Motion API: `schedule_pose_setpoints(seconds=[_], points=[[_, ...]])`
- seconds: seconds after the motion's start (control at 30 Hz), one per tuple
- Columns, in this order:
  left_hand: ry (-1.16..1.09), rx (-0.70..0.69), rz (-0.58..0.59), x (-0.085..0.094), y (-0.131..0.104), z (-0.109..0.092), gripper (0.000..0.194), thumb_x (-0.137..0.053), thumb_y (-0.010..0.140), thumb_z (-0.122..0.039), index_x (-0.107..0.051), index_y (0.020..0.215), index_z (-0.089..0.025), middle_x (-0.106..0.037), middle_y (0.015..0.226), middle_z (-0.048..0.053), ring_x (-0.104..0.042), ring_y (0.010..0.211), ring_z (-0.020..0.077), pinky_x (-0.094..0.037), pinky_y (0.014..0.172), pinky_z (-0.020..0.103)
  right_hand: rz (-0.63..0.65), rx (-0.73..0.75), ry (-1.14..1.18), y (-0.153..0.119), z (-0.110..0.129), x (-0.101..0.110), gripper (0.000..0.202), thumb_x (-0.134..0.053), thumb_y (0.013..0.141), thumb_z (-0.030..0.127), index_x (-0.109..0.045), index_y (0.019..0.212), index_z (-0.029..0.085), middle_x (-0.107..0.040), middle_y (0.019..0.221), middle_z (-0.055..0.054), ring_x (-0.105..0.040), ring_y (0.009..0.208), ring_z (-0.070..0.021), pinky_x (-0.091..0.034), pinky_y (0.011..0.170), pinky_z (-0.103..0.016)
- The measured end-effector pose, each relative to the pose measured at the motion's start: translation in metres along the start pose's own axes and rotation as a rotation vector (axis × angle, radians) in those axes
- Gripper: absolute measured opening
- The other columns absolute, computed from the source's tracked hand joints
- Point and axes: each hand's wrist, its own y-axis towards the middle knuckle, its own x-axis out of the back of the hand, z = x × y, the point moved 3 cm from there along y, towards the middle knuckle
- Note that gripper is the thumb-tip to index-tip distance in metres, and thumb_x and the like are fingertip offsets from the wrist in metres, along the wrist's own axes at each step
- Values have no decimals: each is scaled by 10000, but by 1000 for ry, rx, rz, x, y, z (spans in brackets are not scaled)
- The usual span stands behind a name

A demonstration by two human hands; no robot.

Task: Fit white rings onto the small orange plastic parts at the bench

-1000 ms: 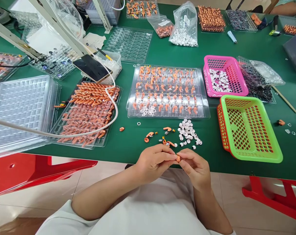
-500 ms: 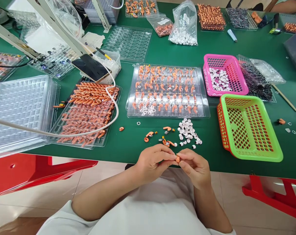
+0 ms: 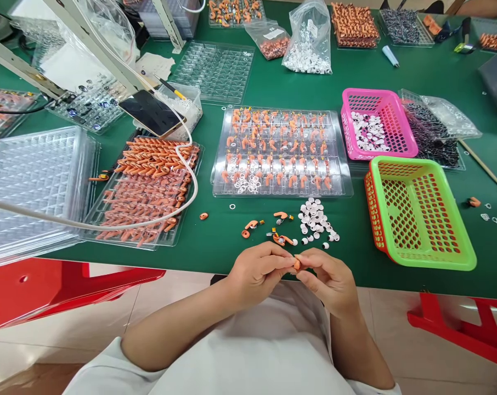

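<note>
Close to the table's front edge, my left hand (image 3: pixel 259 272) pinches a small orange earbud part (image 3: pixel 297 265) between thumb and fingertips. My right hand (image 3: pixel 331 278) meets it from the other side, fingers closed against the same part. Much of the part is covered by the fingers. Just beyond the hands lie loose orange earbud pieces (image 3: pixel 280 239) with bits of metal and yellow. A pile of small white caps (image 3: pixel 314 215) is to their right. Behind stands a clear tray (image 3: pixel 343 184) holding rows of orange earbud pieces and a heap of white rings.
On the right sit a green basket (image 3: pixel 466 249) nested in a red one and a pink basket (image 3: pixel 411 148) with white caps. To the left are a tray of orange parts (image 3: pixel 145 203), a white cable (image 3: pixel 150 224), a phone (image 3: pixel 152 112) and stacked clear trays (image 3: pixel 30 181).
My right thumb and fingers have opened slightly and shifted a little right, showing more of the orange part. My left hand stays almost still.
</note>
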Motion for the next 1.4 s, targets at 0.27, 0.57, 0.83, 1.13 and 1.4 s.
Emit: schedule_pose_setpoints(seconds=[0.27, 0.57, 0.83, 1.13, 1.4], points=[[66, -53, -45, -3, 0, -2, 222, -619, 863, -45, -669, 1032, -181, -713, 900, 62, -698, 768, 112, -576, 660, 188, -110, -2, -98, 1, 1, -8, 182, -645, 880, 158, -657, 1042, 240, -689, 877, -43, -653, 775, -173, -568, 673, -310], [94, -96, -42, -6, -7, -4, 272, -580, 873, -34, -614, 1095, -187, -673, 898, 55, -641, 752, 112, -559, 657, 215, -198, 153, -226, -1, 7, -17, 277, -622, 845, 69, -636, 1043, 262, -690, 831, -26, -632, 722, -174, -539, 641, -325], [99, -103, -7, -4, -8, -6, 273, -553, 878, -40, -613, 1095, -194, -670, 900, 64, -640, 754, 125, -549, 635, 225, -136, 213, -302, -1, 16, -16, 322, -599, 843, 47, -615, 1088, 255, -683, 885, -48, -637, 769, -183, -549, 642, -323], [103, -116, -24, -5, -6, -10, 229, -564, 888, -67, -613, 1072, -195, -673, 887, 50, -647, 760, 122, -558, 648, 222, -124, 142, -199, -3, 12, -15, 284, -612, 861, 81, -616, 1077, 266, -666, 860, -31, -617, 759, -178, -535, 664, -327], [72, -98, -14, -5, -7, -9, 255, -572, 873, -42, -636, 1076, -183, -683, 891, 66, -659, 771, 128, -560, 654, 222, -144, 172, -237, -3, 12, -16, 255, -617, 859, 82, -617, 1039, 262, -671, 827, -29, -611, 726, -178, -530, 631, -327]])
